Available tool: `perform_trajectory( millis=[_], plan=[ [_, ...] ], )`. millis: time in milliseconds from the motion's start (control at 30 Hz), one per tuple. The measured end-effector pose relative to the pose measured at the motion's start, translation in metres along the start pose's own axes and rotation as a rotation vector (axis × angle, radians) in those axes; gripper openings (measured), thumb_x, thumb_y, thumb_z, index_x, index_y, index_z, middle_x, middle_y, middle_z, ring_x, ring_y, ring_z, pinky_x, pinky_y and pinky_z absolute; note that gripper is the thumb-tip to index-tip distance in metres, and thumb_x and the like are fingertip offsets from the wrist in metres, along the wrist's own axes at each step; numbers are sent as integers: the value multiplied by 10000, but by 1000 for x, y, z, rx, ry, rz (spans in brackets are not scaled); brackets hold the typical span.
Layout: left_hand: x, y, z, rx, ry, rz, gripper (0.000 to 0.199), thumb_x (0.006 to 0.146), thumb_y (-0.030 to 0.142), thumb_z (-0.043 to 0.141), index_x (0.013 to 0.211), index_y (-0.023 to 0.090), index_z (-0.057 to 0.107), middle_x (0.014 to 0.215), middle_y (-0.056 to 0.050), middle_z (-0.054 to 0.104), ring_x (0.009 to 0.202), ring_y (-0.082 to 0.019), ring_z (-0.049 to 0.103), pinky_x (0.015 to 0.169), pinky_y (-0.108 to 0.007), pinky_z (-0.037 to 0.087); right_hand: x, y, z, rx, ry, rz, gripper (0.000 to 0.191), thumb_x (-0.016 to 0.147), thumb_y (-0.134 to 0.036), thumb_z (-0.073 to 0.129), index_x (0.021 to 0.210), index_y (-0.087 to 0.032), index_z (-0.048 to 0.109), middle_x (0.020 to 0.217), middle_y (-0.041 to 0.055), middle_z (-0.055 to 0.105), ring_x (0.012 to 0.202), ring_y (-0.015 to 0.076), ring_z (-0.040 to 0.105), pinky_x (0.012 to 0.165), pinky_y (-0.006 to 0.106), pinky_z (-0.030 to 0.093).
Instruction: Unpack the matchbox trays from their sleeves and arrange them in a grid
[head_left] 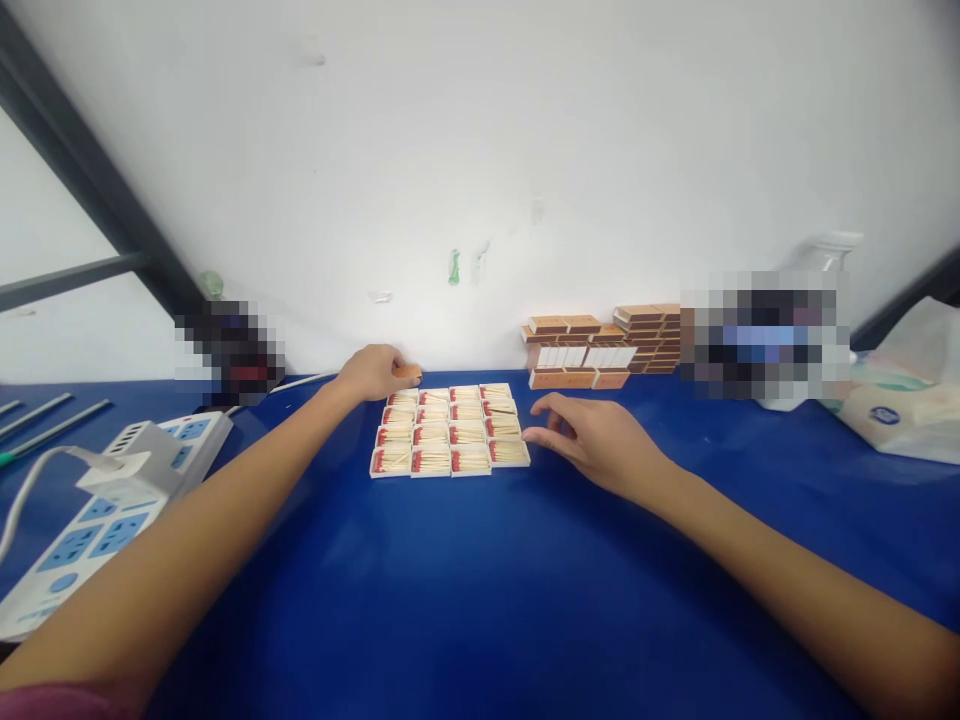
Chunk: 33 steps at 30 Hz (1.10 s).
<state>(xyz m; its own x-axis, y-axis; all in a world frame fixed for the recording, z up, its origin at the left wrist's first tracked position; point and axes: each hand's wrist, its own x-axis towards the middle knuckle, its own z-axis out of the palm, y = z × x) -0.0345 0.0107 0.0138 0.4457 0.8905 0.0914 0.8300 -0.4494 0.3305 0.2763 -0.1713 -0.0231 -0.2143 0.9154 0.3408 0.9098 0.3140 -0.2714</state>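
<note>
Open white matchbox trays (450,435) full of red-tipped matches lie side by side in a block of rows on the blue table. My left hand (371,373) is at the block's far left corner, fingers closed on a small orange-brown matchbox sleeve (407,371); part of the grip is hidden. To the right of the block, my right hand (596,435) hovers with thumb and fingers apart and nothing between them. Its fingertips are close to the right-hand column of trays.
Brown matchboxes (649,340) are stacked against the white wall (480,180), with a row of white-sided boxes (585,357) beside them. A power strip (112,530) with a plugged-in adapter lies left. A tissue pack (892,415) sits at right, near blurred items. Grey rods (60,430) lie far left.
</note>
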Motion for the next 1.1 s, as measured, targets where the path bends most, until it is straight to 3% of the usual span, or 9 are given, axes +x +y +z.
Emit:
perform_trajectory(
  millis=[200,333,467,567,633,700,800,967,1100],
  plan=[
    [-13,18,-10,54,122,42,404,874,522,721,980,132,746,1010,-142,776,868,-255,669,738,-351,448,1,-5,-5,141,39,47,458,1019,-653,519,989,-226,682,762,31,720,668,205,658,618,319,437],
    [-62,62,-4,-54,160,241,363,913,522,716,1037,181,725,981,-67,777,808,-202,679,732,-318,486,-3,-31,-7,693,48,160,454,1017,-657,523,1044,-219,640,823,32,697,623,165,646,562,298,494],
    [-120,94,17,-104,203,500,208,914,303,740,1086,189,715,940,-38,775,775,-194,692,678,-304,512,-14,-67,-4,1142,-110,239,462,1002,-681,541,1050,-222,576,916,37,684,604,144,652,433,246,472],
    [-140,92,27,-134,329,569,291,935,260,737,1214,199,684,1038,-49,789,833,-200,735,716,-310,570,-20,-80,-4,1179,-77,250,443,989,-655,596,1025,-213,585,872,21,669,586,118,626,432,217,461],
    [-141,86,29,-101,418,596,305,935,303,753,1206,179,689,1062,-81,793,878,-235,758,761,-355,605,-21,-82,-5,1159,1,287,433,988,-640,611,1020,-209,596,826,5,650,570,102,597,439,203,449],
    [-139,82,30,-86,463,628,323,930,338,768,1190,160,696,1071,-106,795,918,-261,768,814,-400,627,-21,-81,-7,1178,-18,315,445,985,-649,607,992,-205,596,792,-4,631,560,100,586,434,200,443],
    [-138,82,31,-118,439,664,333,938,315,773,1219,158,688,1098,-105,794,951,-248,770,856,-401,639,-19,-79,-7,1238,-177,307,484,975,-677,597,932,-195,592,775,2,625,557,114,608,423,207,446],
    [-144,87,39,-145,420,668,357,945,324,777,1238,147,677,1078,-94,790,940,-238,770,837,-391,653,-19,-78,-7,1267,-105,384,477,948,-667,645,996,-193,629,720,-29,591,533,90,560,417,181,408],
    [-148,89,45,-160,383,663,369,956,344,766,1258,155,672,1089,-83,790,945,-232,774,829,-386,665,-21,-80,-7,1188,-282,392,507,880,-686,719,915,-190,618,627,-42,558,494,96,518,387,187,380]
  ],
)
